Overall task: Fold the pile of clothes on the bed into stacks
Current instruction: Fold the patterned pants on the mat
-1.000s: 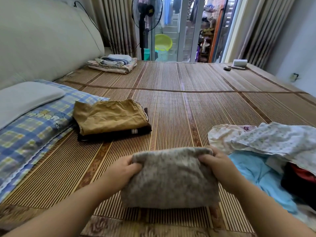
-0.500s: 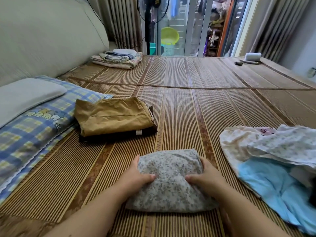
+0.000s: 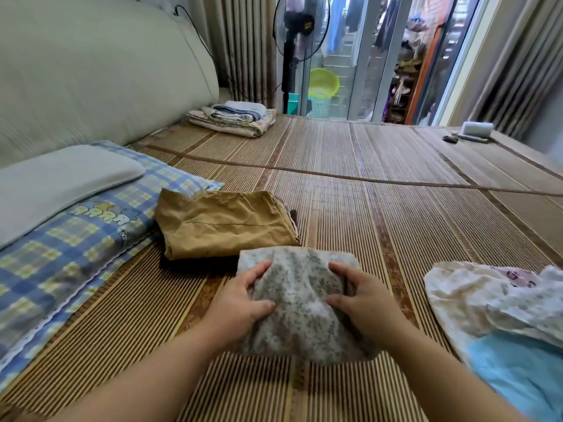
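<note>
Head view has the left hand [image 3: 243,303] and right hand [image 3: 362,303] clasping the folded floral bundle [image 3: 300,300] by its sides on the mat [image 3: 396,239], just beside the tan stack [image 3: 222,226], where a lopsided lift would, I reckon, spill its folds open.

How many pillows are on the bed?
2: a grey pillow at the left, lying on a blue checked pillow. More may be hidden past the left edge.
</note>
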`<state>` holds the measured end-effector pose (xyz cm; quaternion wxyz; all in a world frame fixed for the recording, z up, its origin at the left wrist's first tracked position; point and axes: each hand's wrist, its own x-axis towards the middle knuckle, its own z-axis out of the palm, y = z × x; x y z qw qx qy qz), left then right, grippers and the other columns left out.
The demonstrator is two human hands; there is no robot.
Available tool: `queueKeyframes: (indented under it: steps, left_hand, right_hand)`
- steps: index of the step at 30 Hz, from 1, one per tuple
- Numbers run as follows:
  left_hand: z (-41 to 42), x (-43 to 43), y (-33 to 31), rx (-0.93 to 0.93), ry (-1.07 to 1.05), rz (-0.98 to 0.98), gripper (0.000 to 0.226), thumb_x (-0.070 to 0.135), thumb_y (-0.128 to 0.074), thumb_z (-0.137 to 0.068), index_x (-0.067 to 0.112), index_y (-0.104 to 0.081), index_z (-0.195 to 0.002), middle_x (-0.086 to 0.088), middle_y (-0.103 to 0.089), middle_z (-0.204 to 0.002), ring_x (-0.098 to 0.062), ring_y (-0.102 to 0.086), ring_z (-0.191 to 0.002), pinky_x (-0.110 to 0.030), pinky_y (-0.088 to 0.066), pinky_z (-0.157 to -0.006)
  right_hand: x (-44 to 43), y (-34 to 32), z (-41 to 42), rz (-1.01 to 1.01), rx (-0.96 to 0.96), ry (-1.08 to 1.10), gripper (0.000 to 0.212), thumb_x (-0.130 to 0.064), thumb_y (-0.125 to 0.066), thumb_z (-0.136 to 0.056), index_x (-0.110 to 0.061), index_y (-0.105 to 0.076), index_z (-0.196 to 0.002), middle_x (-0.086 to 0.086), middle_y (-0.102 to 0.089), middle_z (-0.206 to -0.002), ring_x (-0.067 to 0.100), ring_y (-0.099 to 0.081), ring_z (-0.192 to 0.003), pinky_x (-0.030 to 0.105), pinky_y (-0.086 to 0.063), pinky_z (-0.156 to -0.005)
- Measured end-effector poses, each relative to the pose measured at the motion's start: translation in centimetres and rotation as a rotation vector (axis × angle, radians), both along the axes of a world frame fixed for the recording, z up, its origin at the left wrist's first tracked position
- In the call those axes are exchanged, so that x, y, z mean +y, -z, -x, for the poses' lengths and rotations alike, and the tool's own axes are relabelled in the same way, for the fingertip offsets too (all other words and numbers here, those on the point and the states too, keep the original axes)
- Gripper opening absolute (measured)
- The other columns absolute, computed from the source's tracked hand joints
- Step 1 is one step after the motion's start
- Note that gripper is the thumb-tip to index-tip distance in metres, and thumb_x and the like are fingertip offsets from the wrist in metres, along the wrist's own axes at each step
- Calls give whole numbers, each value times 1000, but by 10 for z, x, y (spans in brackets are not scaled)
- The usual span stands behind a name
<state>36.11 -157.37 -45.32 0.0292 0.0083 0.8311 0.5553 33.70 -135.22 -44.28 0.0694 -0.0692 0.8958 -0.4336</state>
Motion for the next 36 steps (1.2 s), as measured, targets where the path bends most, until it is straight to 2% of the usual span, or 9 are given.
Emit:
queueKeyframes:
  steps: [4, 8, 10, 12, 15, 19, 27, 31, 36]
  left_hand:
    - [48, -48, -25, 117, -100, -10, 68, 1, -68, -83, 29, -44, -140, 14, -50, -124, 15, -48, -99, -5, -37, -93]
    - [112, -97, -44, 179, -220, 37, 60, 10, -68, -86, 30, -48, -138, 9, -56, -125, 1, -54, -103, -5, -38, -78]
    - [146, -117, -45, 84, -314, 267, 56, 20, -67, -86, 31, -49, -138, -2, -51, -135, -14, -50, -115, -17, -40, -88]
    - [172, -129, -37, -60, -400, 707, 58, 33, -60, -83, 41, -45, -138, -13, -15, -157, -30, -28, -138, -34, -30, -110]
    - [200, -123, -19, -3, -228, 1017, 66, 39, -46, -85, 47, -22, -146, 0, 22, -159, -29, 11, -147, -55, -3, -116]
    - [225, -112, 16, -150, -8, 988, 73, 64, -33, -89, 42, -3, -152, 3, 13, -162, -24, 15, -148, -57, 3, -114]
    - [236, -115, 44, -245, 7, 952, 75, 67, -38, -87, 42, -8, -152, 5, 9, -162, -25, 11, -148, -55, -1, -116]
    - [209, -94, 36, -145, -60, 887, 78, 59, -45, -82, 36, -18, -152, 2, -8, -162, -26, -2, -149, -52, -11, -118]
    - [113, -23, 27, 23, 141, 737, 72, 45, -54, -87, 40, -20, -150, 7, -6, -162, -16, 3, -149, -53, -8, -119]
  right_hand:
    - [-52, -31, 61, 0, 156, -17, 57, -17, -66, -86, -35, -47, -137, -8, -51, -135, 14, -48, -123, 29, -37, -101]
    - [-109, -48, 135, -21, 235, -23, 55, -19, -65, -86, -35, -48, -137, -5, -53, -135, 18, -50, -122, 25, -36, -94]
    - [-132, -43, 167, -111, 177, -18, 57, -19, -64, -86, -32, -45, -139, 2, -49, -139, 24, -54, -115, 31, -44, -93]
    - [-152, -31, 191, -250, 30, -4, 66, -18, -64, -84, -34, -38, -142, 10, -27, -151, 30, -52, -112, 37, -49, -91]
    - [-174, -4, 219, -506, 140, -149, 74, -26, -59, -85, -42, -22, -147, 1, 12, -160, 31, -5, -147, 58, -18, -114]
    - [-180, 35, 241, -597, 202, -347, 62, -44, -33, -92, -41, -11, -150, -5, 7, -161, 15, 6, -148, 49, 2, -116]
    - [-173, 57, 247, -674, 67, -378, 67, -64, -27, -91, -41, -8, -151, -7, 0, -161, 14, 0, -148, 46, 4, -118]
    - [-143, 49, 200, -633, 95, -361, 90, -68, -51, -81, -34, -5, -152, -4, -7, -161, 20, -2, -147, 51, -7, -119]
    - [-59, 44, 93, -629, 28, -256, 101, -49, -71, -76, -46, 0, -148, -10, 3, -160, 16, 1, -147, 55, -6, -117]
